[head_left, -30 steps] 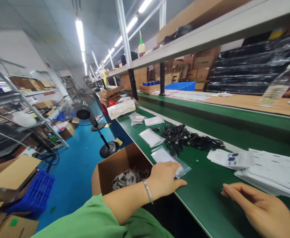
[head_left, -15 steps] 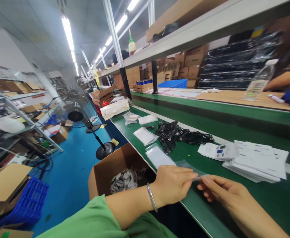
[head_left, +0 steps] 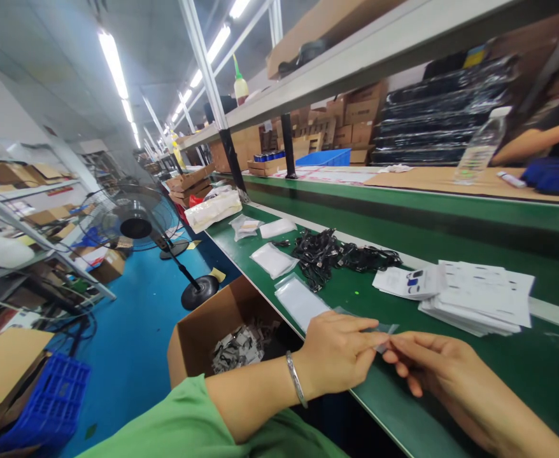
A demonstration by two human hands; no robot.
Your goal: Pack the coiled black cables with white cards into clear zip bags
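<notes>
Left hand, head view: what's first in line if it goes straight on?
Probably the clear plastic bag pinched at the left hand's fingertips, then the right hand; depth is hard to judge here.

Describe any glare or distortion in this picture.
In the head view, the ceiling light tubes blow out with glare, the wide lens bends the shelf upright and the green workbench edge, and the clear plastic bag between the left hand and right hand looks faint against the green.

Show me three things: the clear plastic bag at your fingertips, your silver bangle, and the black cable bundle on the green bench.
Clear plastic bag (head_left: 363, 321), head view, point on its exposed film.
Silver bangle (head_left: 295, 380), head view, point on the band's middle.
Black cable bundle (head_left: 320, 257), head view, point on the tangle's middle.
</notes>
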